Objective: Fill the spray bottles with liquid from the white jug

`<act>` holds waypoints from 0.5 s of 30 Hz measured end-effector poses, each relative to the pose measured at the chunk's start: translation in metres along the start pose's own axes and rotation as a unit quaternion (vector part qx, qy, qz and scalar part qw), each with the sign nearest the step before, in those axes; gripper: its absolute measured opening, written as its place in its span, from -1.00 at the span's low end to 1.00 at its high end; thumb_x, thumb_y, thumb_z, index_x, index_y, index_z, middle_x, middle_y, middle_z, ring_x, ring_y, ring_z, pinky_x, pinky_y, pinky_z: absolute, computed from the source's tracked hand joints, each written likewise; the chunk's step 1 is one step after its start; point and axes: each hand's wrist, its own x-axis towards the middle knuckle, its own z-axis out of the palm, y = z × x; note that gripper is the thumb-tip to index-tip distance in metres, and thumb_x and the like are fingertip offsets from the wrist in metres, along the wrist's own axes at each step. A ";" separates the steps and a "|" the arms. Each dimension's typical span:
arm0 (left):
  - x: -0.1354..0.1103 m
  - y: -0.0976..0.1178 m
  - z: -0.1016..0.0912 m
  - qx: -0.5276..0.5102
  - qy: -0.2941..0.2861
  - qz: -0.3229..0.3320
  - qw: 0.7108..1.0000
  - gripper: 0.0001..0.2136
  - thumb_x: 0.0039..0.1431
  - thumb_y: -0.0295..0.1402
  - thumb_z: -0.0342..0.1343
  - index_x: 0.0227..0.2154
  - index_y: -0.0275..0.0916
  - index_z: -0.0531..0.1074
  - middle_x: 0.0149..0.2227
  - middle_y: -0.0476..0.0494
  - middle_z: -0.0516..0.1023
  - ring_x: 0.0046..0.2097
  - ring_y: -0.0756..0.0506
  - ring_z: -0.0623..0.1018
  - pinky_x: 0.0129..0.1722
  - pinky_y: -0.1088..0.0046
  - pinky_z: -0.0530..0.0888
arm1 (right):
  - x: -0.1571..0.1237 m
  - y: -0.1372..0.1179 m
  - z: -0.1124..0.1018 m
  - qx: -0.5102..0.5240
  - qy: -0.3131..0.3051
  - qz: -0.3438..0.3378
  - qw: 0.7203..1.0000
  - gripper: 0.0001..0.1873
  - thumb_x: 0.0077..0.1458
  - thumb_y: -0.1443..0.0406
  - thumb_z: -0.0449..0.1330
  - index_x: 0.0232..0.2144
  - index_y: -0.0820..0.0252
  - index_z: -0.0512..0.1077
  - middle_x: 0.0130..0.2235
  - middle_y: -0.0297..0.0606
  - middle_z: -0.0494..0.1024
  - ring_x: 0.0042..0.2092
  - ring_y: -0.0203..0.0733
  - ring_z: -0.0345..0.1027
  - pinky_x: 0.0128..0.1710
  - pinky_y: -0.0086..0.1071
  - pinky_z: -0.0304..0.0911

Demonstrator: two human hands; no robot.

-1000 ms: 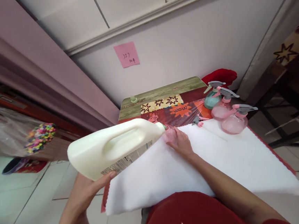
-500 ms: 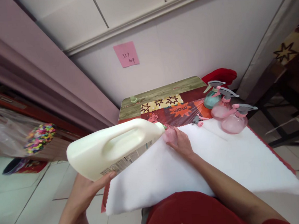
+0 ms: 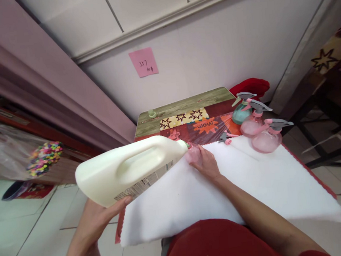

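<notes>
1. White cloth [image 3: 253, 184] covers most of the counter [image 3: 183, 103], the biggest thing here.
2. Next biggest is the cream jug [image 3: 126, 172], tipped on its side, spout at 3 o'clock, touching a small pink bottle [image 3: 193, 153].
3. Under the jug, the left hand [image 3: 98, 222] has its grip wrapped round the jug's bottom.
4. At the jug's 3 o'clock, the right hand [image 3: 207, 162] grips the pink bottle, which stands on the cloth.
5. It looks like the pouring step; the jug must stay steady over the little mouth.
6. Three spray bottles [image 3: 257, 130] stand at 2 o'clock.
</notes>
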 end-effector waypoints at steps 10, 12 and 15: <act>0.000 0.001 0.002 -0.002 0.004 -0.006 1.000 -0.34 -0.03 -0.13 0.50 0.17 -0.16 0.55 0.20 -0.25 0.63 0.21 -0.36 0.58 0.22 0.15 0.52 | 0.000 0.000 0.000 0.007 -0.003 0.003 1.000 -0.03 0.14 -0.10 0.30 0.42 0.20 0.12 0.33 0.08 0.43 0.28 0.27 0.37 0.30 0.16 0.25; 0.000 0.001 0.001 0.004 0.001 -0.004 1.000 -0.33 -0.02 -0.14 0.50 0.19 -0.17 0.54 0.19 -0.26 0.63 0.22 -0.37 0.58 0.23 0.14 0.52 | 0.000 0.000 0.000 0.007 -0.005 0.005 1.000 -0.03 0.14 -0.10 0.31 0.42 0.19 0.11 0.33 0.08 0.43 0.28 0.27 0.37 0.30 0.15 0.25; 0.001 0.003 0.001 0.003 -0.004 -0.003 1.000 -0.30 0.00 -0.17 0.49 0.24 -0.14 0.49 0.19 -0.24 0.64 0.22 -0.35 0.58 0.23 0.18 0.52 | 0.001 0.000 -0.001 0.003 -0.007 0.005 1.000 -0.02 0.14 -0.10 0.32 0.43 0.16 0.09 0.34 0.07 0.42 0.29 0.27 0.36 0.31 0.15 0.24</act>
